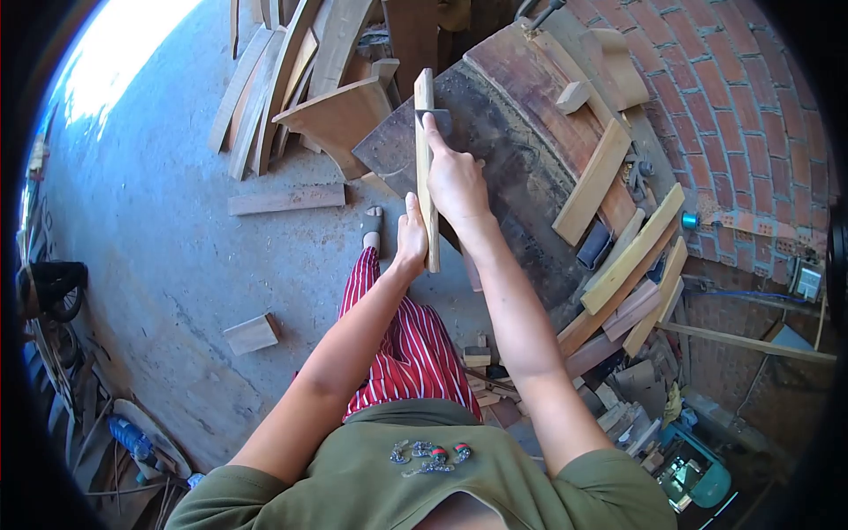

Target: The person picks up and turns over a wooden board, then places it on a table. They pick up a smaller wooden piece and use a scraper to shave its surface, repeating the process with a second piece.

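A narrow pale wooden strip (pixel 425 168) stands lengthwise in front of me, over the near-left corner of a dark worktop (pixel 481 115). My left hand (pixel 411 237) is closed at the strip's lower end, thumb pointing up along its left side. Further up, my right hand (pixel 458 184) grips the strip from the right. Its index finger reaches forward onto a small dark flat piece (pixel 442 116) that crosses the strip near the top; what this piece is, I cannot tell. The right hand's other fingers are curled and partly hidden.
Curved boards (pixel 265 97) lean behind the worktop on the left. A loose plank (pixel 287 200) and a wood block (pixel 251 334) lie on the concrete floor. Boards (pixel 634 261) and offcuts (pixel 632 402) pile up at right, below a brick wall (pixel 707 97).
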### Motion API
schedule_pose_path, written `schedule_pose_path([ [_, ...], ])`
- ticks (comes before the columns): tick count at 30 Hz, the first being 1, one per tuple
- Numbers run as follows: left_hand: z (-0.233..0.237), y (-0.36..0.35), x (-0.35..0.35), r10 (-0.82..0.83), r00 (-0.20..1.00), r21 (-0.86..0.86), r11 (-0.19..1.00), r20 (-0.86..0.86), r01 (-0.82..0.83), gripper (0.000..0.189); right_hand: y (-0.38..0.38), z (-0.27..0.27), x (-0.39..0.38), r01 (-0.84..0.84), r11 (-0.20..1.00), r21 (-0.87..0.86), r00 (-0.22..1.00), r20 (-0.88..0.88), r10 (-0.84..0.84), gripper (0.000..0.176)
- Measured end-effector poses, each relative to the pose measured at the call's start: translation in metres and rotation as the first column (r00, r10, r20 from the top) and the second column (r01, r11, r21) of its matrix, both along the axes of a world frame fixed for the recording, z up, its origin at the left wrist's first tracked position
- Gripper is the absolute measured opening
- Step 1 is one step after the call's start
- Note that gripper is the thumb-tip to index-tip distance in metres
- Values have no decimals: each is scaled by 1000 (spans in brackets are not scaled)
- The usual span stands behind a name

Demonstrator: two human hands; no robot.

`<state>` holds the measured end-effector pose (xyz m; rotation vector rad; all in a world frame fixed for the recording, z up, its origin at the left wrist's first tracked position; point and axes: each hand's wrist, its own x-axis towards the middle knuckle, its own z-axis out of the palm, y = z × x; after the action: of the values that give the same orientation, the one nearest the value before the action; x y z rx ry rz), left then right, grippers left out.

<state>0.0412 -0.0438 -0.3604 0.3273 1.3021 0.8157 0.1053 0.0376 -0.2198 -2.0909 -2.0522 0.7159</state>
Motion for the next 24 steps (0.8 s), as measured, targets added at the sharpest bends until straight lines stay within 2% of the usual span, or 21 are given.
schedule_pose_path([
  [2, -1, -1, -1, -36, 999, 20, 999, 9, 35, 66, -10, -5, 4, 24, 999, 33, 999, 41, -26, 62],
  [3, -4, -1, -2, -45, 999, 28, 999, 15, 45, 66, -19, 0, 7, 43, 998, -43, 999, -15, -44, 62],
  [4, -3, -1, -3, -48, 999, 27, 999, 2, 48, 66, -28, 2, 4, 45, 998, -44, 999, -27, -47, 62],
  [6, -2, -2, 8, 117, 992, 15, 993, 48, -118, 63, -43, 4, 9, 6, 997, -82, 1000, -29, -8, 61],
  [8, -4, -4, -1, -13, 1000, 3, 1000, 15, 13, 74, -22, -3, 5, 37, 997, -71, 998, -50, -40, 64],
  [9, -7, -1, -3, -28, 999, -47, 999, -15, 27, 73, -10, -7, 6, 35, 998, -42, 999, -38, -37, 65],
  [12, -9, -2, -1, -34, 999, 37, 999, 38, 33, 67, -16, -7, 13, 21, 999, 34, 1000, 11, -22, 67],
  [13, -5, -1, -1, -22, 1000, 48, 999, -2, 22, 69, -28, -3, 13, 19, 1000, -6, 1000, -10, -19, 65],
  [16, 4, -2, 8, 116, 992, 18, 993, 48, -117, 69, -40, 3, 9, 6, 996, -84, 1000, -16, -8, 62],
  [18, -2, -3, 1, -8, 1000, 25, 1000, -24, 8, 68, -11, -2, 2, 67, 997, -32, 997, -44, -68, 60],
  [20, 7, -3, 0, 7, 998, -39, 999, -54, -9, 67, 25, -14, 1, 73, 995, 69, 997, -24, -71, 60],
  [22, 7, -2, 1, 32, 999, -26, 999, -20, -33, 65, 18, -6, 0, 53, 998, 42, 998, -40, -51, 62],
  [24, 5, -3, 2, 31, 999, -15, 999, 8, -31, 75, -11, -2, 3, 37, 999, -40, 999, -16, -38, 64],
])
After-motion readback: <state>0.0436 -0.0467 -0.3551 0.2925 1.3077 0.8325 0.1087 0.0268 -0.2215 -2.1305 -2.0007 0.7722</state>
